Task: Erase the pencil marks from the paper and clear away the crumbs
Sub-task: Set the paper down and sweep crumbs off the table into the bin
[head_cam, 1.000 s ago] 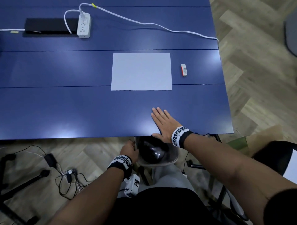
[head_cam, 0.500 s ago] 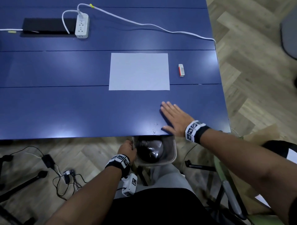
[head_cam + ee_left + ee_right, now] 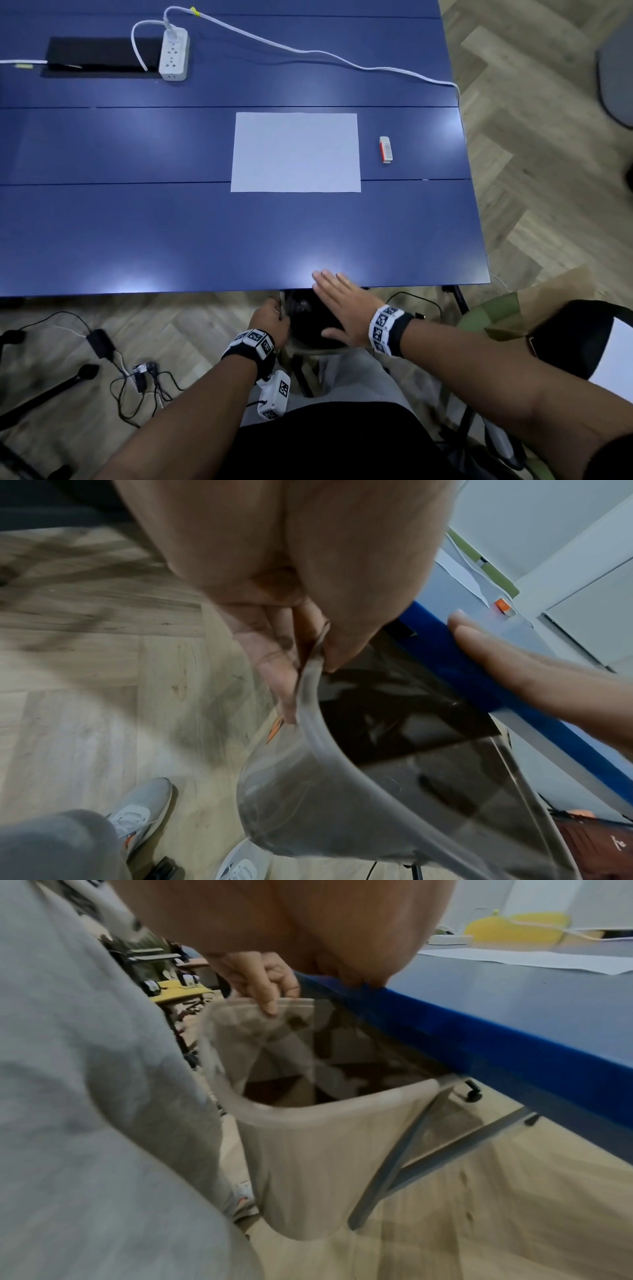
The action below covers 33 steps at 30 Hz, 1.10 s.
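- Blue table [image 3: 171, 233] over herringbone wood floor; a power strip [image 3: 174, 54] sits at its far side
- Paper [image 3: 295, 152] lies mid-table and looks clean, the eraser [image 3: 386, 149] just beside it to the right
- Left hand [image 3: 270, 320] pinches the rim of a translucent bin [image 3: 308, 1150] held under the near table edge
- Right hand [image 3: 342, 308], fingers straight and flat, is at that edge above the bin
- Judged step: sweeping crumbs off into the bin; none are visible
- Next probably calls for setting the bin down
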Motion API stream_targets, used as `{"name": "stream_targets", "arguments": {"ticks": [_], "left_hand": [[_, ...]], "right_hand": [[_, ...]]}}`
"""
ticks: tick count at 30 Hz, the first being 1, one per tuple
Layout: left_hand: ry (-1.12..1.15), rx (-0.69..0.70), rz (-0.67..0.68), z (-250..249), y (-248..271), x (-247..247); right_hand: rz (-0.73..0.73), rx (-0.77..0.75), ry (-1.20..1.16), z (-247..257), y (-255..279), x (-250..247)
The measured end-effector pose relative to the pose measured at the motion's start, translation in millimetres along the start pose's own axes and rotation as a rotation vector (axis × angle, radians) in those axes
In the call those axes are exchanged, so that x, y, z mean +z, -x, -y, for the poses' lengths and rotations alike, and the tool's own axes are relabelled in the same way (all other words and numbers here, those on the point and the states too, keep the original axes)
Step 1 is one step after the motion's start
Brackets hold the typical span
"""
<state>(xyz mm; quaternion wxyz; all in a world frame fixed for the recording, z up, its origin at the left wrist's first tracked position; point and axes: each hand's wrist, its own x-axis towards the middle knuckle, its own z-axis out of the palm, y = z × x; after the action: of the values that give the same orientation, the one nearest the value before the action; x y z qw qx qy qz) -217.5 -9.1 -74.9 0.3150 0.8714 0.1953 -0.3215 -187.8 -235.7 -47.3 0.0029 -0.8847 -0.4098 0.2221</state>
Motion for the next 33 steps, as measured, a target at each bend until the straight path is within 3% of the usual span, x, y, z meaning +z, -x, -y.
{"name": "stream_targets", "arguments": {"ticks": [4, 8, 12, 18, 23, 26, 28, 33], "left_hand": [[0.001, 0.003, -0.004, 1, -1, -2], [-0.006, 0.006, 0.004, 2, -1, -1], [-0.024, 0.01, 0.003, 3, -2, 0], [-0.033, 0.003, 0.019, 4, -4, 1], [-0.033, 0.003, 0.014, 2, -3, 1], [-0.031, 0.01, 0.018, 0, -1, -1], [-0.027, 0.008, 0.02, 0, -2, -2], [-0.041, -0.003, 0.024, 2, -4, 0]], "right_hand": [[0.015, -0.136, -0.038, 7, 21, 1], [-0.083, 0.025, -0.055, -36, 7, -24], [-0.034, 0.161, 0.047, -80, -14, -43], [-0.004, 0.201, 0.033, -48, -30, -23], [-0.025, 0.014, -0.019, 2, -4, 1], [0.014, -0.159, -0.02, 11, 17, 9], [-0.009, -0.191, -0.023, 4, 24, 5], [-0.109, 0.206, -0.017, -76, 12, -30]]}}
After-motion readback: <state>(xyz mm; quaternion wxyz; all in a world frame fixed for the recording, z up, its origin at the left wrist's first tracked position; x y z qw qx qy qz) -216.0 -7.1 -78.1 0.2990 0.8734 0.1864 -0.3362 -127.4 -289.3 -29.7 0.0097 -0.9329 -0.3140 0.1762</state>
